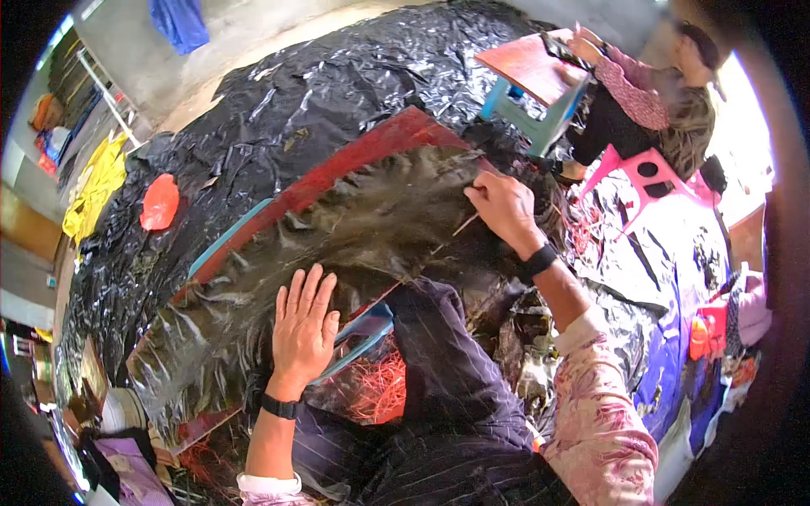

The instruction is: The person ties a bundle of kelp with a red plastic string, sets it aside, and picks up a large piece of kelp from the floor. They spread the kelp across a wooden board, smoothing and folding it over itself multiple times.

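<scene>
A wide, dark, wet-looking sheet (354,215) lies across a red board (371,152) in front of me. My left hand (305,325) rests flat on the sheet's near part, fingers spread and holding nothing. Over the board's right end is my right hand (504,202), its fingers bent together at the sheet's edge. What they pinch, if anything, is too small to tell. A thin pale strip shows just below that hand. Under the board, a blue support (363,333) is partly visible beside my knee.
Black plastic sheeting (312,93) spreads behind the board. A person (666,101) sits at the upper right by a small red-topped table (536,67) and a pink stool (645,177). A red bag (159,202) and yellow cloth (99,181) lie left.
</scene>
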Demonstrator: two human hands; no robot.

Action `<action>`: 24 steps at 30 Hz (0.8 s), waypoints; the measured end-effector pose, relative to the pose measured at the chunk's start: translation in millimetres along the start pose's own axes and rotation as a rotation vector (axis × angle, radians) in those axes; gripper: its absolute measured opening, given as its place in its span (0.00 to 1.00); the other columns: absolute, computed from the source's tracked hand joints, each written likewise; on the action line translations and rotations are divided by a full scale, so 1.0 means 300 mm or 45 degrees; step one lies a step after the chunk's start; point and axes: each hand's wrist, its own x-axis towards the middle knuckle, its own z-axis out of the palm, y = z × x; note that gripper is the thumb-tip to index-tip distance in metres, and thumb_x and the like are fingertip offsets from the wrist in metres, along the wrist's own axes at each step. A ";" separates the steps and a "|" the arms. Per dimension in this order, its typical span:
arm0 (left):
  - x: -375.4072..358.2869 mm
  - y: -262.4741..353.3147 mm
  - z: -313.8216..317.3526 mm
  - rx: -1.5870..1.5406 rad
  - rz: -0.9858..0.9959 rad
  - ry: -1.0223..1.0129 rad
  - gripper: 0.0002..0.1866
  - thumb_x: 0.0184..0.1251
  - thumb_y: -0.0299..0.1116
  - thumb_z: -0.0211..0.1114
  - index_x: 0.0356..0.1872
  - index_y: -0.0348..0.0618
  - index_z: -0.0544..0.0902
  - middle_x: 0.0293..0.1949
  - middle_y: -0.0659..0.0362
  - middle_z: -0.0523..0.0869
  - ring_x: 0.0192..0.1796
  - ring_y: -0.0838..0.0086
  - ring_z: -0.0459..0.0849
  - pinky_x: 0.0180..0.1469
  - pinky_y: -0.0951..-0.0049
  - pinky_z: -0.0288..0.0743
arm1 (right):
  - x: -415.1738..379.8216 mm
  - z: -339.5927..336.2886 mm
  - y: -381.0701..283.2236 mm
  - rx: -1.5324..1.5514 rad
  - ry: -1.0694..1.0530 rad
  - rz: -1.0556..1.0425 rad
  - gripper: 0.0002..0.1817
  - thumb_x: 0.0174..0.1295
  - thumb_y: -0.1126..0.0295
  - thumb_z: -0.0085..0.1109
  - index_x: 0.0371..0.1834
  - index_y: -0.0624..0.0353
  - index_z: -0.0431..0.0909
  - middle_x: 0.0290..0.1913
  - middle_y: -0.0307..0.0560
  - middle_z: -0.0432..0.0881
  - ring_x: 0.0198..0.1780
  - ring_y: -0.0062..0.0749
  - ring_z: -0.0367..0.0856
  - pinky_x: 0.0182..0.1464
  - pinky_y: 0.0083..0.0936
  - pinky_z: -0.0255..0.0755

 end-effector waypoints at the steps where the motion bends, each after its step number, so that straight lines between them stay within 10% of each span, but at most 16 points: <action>1: 0.001 0.003 -0.002 0.014 -0.015 -0.006 0.25 0.74 0.38 0.49 0.71 0.50 0.66 0.74 0.56 0.62 0.76 0.56 0.58 0.75 0.51 0.49 | -0.001 0.007 -0.020 -0.066 0.137 -0.091 0.12 0.60 0.58 0.61 0.29 0.55 0.79 0.34 0.46 0.82 0.38 0.46 0.83 0.39 0.40 0.75; 8: 0.002 0.002 0.004 0.041 -0.044 -0.031 0.25 0.76 0.41 0.47 0.71 0.49 0.66 0.74 0.56 0.62 0.76 0.56 0.56 0.76 0.51 0.48 | -0.018 0.033 -0.256 -0.672 0.380 -0.854 0.11 0.50 0.67 0.55 0.37 0.56 0.79 0.39 0.41 0.74 0.53 0.32 0.73 0.72 0.44 0.52; 10: 0.002 0.002 0.006 0.040 -0.052 -0.030 0.25 0.76 0.41 0.46 0.71 0.49 0.66 0.74 0.56 0.62 0.76 0.56 0.56 0.76 0.51 0.47 | -0.034 0.068 -0.300 -0.332 0.281 -1.026 0.18 0.55 0.63 0.56 0.48 0.56 0.80 0.53 0.39 0.76 0.64 0.35 0.68 0.76 0.48 0.45; 15: 0.001 -0.001 0.009 0.076 -0.039 -0.054 0.26 0.75 0.40 0.48 0.73 0.51 0.63 0.75 0.57 0.60 0.76 0.55 0.56 0.75 0.50 0.49 | -0.072 0.176 -0.288 0.203 -0.130 -0.857 0.27 0.68 0.52 0.51 0.67 0.52 0.70 0.70 0.42 0.69 0.75 0.41 0.57 0.77 0.51 0.43; 24: -0.011 -0.015 0.021 0.040 -0.002 0.032 0.27 0.73 0.38 0.51 0.72 0.51 0.64 0.74 0.56 0.62 0.76 0.56 0.58 0.75 0.50 0.50 | -0.064 0.089 -0.183 -0.015 -0.125 -0.767 0.32 0.64 0.51 0.56 0.68 0.55 0.68 0.72 0.45 0.66 0.76 0.41 0.56 0.76 0.51 0.44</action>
